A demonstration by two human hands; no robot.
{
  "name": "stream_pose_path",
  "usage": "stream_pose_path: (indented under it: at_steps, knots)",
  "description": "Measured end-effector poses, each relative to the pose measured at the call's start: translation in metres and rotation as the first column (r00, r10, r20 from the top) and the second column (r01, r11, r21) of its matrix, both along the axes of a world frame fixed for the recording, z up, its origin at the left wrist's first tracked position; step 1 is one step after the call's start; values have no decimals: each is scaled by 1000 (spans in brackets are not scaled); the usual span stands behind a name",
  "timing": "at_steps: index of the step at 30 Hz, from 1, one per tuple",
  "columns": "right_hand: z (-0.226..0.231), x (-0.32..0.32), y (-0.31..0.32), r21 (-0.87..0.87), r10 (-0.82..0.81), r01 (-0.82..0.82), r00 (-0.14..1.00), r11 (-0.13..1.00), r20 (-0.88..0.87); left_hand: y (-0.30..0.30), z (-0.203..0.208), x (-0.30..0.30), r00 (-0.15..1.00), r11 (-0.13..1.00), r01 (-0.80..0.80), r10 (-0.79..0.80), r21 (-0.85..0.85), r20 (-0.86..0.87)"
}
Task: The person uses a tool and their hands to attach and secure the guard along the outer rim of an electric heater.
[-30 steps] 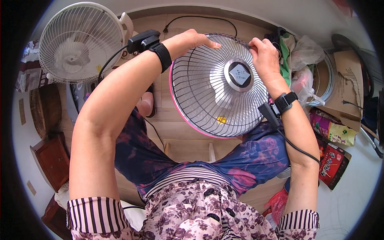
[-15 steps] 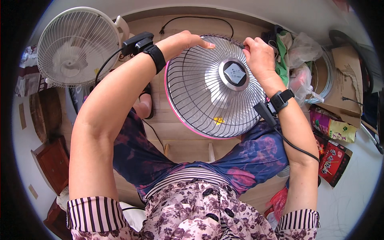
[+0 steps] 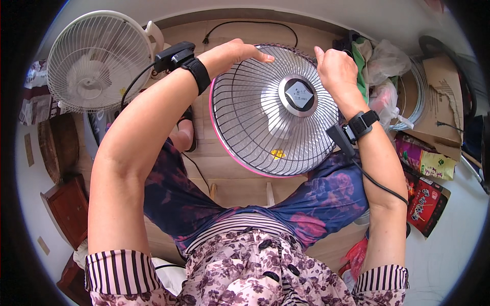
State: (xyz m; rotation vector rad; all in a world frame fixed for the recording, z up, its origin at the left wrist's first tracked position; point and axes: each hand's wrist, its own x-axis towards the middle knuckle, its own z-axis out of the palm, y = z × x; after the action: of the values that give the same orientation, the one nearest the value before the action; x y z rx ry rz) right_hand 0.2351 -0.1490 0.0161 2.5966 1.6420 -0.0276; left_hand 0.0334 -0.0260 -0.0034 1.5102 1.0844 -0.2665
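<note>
A round dish heater (image 3: 270, 137) with a silver reflector, dark wire guard and pink rim stands tilted between my knees. My left hand (image 3: 239, 55) is closed over its upper left rim, thumb lying on the front wires and the other fingers hidden behind. At the upper right rim, my right hand (image 3: 337, 71) is curled with the thumb pointing up. Its fingertips are turned away, so whatever they hold is hidden. A dark coil-like strip (image 3: 295, 50) runs along the heater's top edge between my hands.
To the left stands a white fan (image 3: 97, 61). A black cable with a plug (image 3: 206, 40) lies on the floor behind the heater. Plastic bags (image 3: 388, 64), a wire coil (image 3: 419, 94), a cardboard box (image 3: 443, 102) and a red box (image 3: 427, 206) crowd the right side.
My right hand has shifted a little to the right, away from the heater's upper rim, and its thumb has lifted. My left hand and the heater stay nearly still.
</note>
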Motion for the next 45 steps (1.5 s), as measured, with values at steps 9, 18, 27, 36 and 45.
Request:
stream_pose_path:
  at_steps: [9,18,27,36,45]
  knots:
    - [-13,4,-9,159,223,-220,975,962,2,2,-4,-2,999,998,11,-9,-54,45]
    - [-8,4,-8,80,73,-59,980,995,-185,-1,6,-3,1000,1000,-8,7,23,26]
    - [-6,7,-10,87,103,-84,965,993,-242,2,-5,-1,1000,999,-27,27,-40,-4]
    - [1,6,-9,9,140,-139,985,990,-104,11,-37,0,999,998,-39,38,-52,-16]
    - [9,8,-13,2,132,-132,990,991,-46,12,-44,1,998,997,-45,48,-64,41]
